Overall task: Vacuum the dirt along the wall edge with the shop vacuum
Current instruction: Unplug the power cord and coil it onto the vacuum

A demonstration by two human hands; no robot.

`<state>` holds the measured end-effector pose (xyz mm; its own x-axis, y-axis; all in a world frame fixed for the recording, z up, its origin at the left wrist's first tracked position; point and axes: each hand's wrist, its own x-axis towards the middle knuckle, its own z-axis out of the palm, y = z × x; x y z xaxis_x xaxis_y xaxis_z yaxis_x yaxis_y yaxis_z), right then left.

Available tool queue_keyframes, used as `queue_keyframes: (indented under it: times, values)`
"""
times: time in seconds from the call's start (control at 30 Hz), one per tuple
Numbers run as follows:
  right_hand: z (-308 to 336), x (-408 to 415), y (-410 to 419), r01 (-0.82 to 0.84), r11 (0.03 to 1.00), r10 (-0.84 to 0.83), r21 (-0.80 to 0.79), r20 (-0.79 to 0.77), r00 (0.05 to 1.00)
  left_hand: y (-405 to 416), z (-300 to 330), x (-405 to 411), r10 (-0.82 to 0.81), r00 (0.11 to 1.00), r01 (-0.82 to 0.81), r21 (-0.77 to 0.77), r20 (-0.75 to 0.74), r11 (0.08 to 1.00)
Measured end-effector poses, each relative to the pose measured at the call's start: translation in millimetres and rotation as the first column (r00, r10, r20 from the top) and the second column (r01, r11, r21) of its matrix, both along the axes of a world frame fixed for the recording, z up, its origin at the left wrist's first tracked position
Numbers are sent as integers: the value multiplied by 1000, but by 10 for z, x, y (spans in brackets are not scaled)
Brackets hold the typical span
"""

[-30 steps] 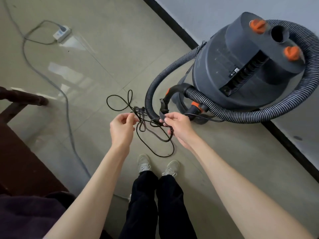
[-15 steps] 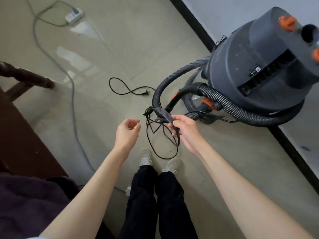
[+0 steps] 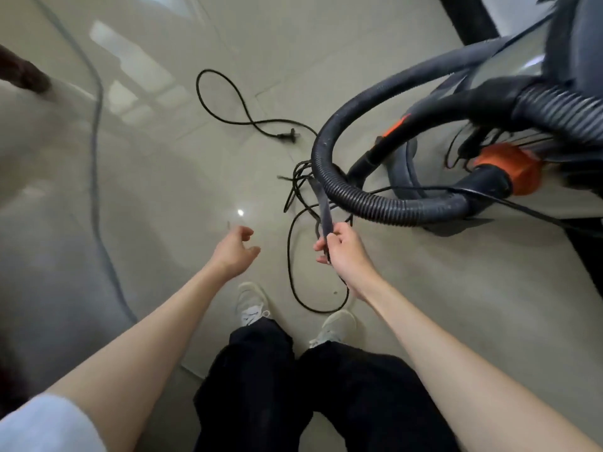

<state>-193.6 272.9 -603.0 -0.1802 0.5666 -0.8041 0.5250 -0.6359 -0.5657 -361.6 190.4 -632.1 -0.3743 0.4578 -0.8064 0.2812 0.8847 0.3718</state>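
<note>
While the right hand (image 3: 346, 252) has its grip closed around a flat dark strap (image 3: 324, 212) and some strands of the black power cord (image 3: 293, 256), the left hand (image 3: 235, 252) hovers just beside it with fingers loosely spread, holding nothing. From the right hand's grip the strap runs up to a tangle of cord that lies against the ribbed hose (image 3: 368, 200). The hose loops round to the shop vacuum (image 3: 574, 50), which stands at the upper right against the wall's dark baseboard (image 3: 466, 24). The cord's plug (image 3: 287, 137) lies loose on the tiled floor (image 3: 156, 190), well apart from both hands.

I judge the cord is being freed before any vacuuming starts. A hard pull could tighten the tangle rather than loosen it, or snag the cord under the hose and drag the vacuum. A loop of cord lies just in front of the person's shoes (image 3: 251, 305), so a step forward could catch it.

Open floor lies to the left and ahead, crossed only by a grey cable (image 3: 94, 151); a dark wooden piece (image 3: 23, 76) juts in at the far left. The wall edge to the right is crowded by the vacuum and hose.
</note>
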Motion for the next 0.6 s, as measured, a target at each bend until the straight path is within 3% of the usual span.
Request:
queue_keyframes:
  times: [0.13, 0.2, 0.43, 0.6]
  values:
    - [-856, -125, -53, -184, 982, 178, 46, 118, 977, 116, -891, -156, -30, 999, 31, 67, -20, 997]
    - [-1221, -168, 49, -200, 978, 189, 51, 177, 966, 283, -1273, -229, -84, 995, 89, 128, -47, 988]
    - [-2084, -145, 362, -136, 968, 88, 211, 221, 971, 1139, -2202, -88, -280, 959, 240, 431, 32, 870]
    - [-2473, -56, 529, 102, 971, -145, 216, 195, 970, 1649, -2587, 72, -426, 903, 381, 547, -47, 746]
